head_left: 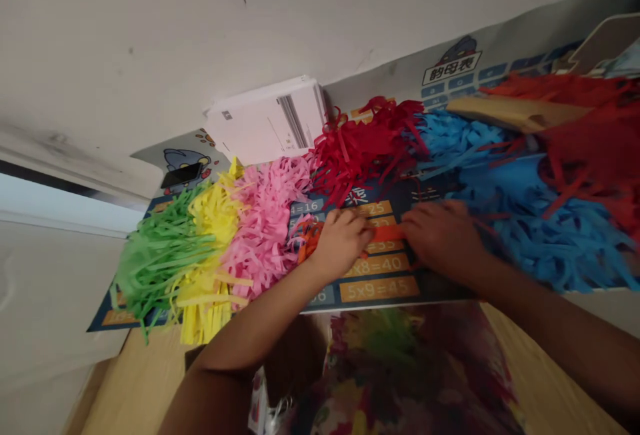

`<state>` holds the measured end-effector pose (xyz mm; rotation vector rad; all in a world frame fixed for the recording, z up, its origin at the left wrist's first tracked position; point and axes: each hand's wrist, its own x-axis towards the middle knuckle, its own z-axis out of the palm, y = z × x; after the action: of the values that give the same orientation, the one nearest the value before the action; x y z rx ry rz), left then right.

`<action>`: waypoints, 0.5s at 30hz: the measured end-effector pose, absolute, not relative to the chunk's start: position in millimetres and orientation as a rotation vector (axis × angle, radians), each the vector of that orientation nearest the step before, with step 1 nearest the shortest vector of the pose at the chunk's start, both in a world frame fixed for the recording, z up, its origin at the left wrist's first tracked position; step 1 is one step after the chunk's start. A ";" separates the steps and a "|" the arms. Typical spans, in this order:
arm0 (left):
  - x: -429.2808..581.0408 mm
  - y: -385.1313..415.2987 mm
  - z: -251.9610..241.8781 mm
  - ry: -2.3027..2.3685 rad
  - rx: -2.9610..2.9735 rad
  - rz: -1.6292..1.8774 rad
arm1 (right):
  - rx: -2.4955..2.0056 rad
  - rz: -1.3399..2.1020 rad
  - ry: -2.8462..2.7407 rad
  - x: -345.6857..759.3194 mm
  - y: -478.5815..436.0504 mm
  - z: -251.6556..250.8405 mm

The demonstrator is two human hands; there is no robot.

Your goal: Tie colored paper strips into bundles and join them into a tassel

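Note:
An orange paper strip [388, 232] stretches flat between my two hands, low over the printed desk mat. My left hand [343, 238] is closed on its left end, fingers bent around the paper. Some orange fringe [307, 243] pokes out on the far side of that wrist. At the strip's right end my right hand [443, 235] is closed too, its fingertips pressed on the paper. Close to the left hand lies a pink fringed paper bundle [265, 222]; beyond both hands sits a dark red one [367, 145]. Blue fringed paper [555, 228] spreads beside the right hand.
Yellow fringe [207, 288] and green fringe [160, 248] lie at the left of the mat [425, 295]. A white box [265, 122] leans at the wall. Red fringe [595, 142] and a tan wooden-looking piece [515, 114] are on the right. A dark phone-like object [183, 175] rests at the back left.

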<state>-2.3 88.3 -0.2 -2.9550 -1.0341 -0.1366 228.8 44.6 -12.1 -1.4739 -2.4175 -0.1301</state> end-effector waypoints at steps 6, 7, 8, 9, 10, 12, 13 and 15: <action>8.4 82.2 10.8 -0.762 -2.900 -0.092 | -1.193 -0.261 -2.676 219.1 49.2 -16.7; 10.4 82.0 10.8 -0.774 -2.884 -0.110 | -1.194 -0.261 -2.692 220.5 53.3 -19.3; 12.2 82.1 10.1 -0.786 -2.867 -0.127 | -1.208 -0.250 -2.691 222.0 57.3 -20.9; 13.6 82.7 8.8 -0.797 -2.848 -0.143 | -1.231 -0.229 -2.678 223.3 61.0 -21.5; 14.5 83.5 7.0 -0.804 -2.827 -0.158 | -1.259 -0.209 -2.656 223.7 63.8 -20.9; 15.2 85.4 2.4 -0.807 -2.785 -0.177 | -1.318 -0.193 -2.598 220.8 65.9 -16.8; 15.0 86.0 0.0 -0.811 -2.763 -0.189 | -1.343 -0.204 -2.565 217.2 65.0 -14.2; 13.6 85.4 -4.7 -0.828 -2.723 -0.225 | -1.348 -0.264 -2.523 207.7 60.0 -10.8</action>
<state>13.6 85.4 -4.7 -2.7225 -0.8277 -0.2249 207.7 60.0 -10.8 -1.3482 -2.5225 -0.2643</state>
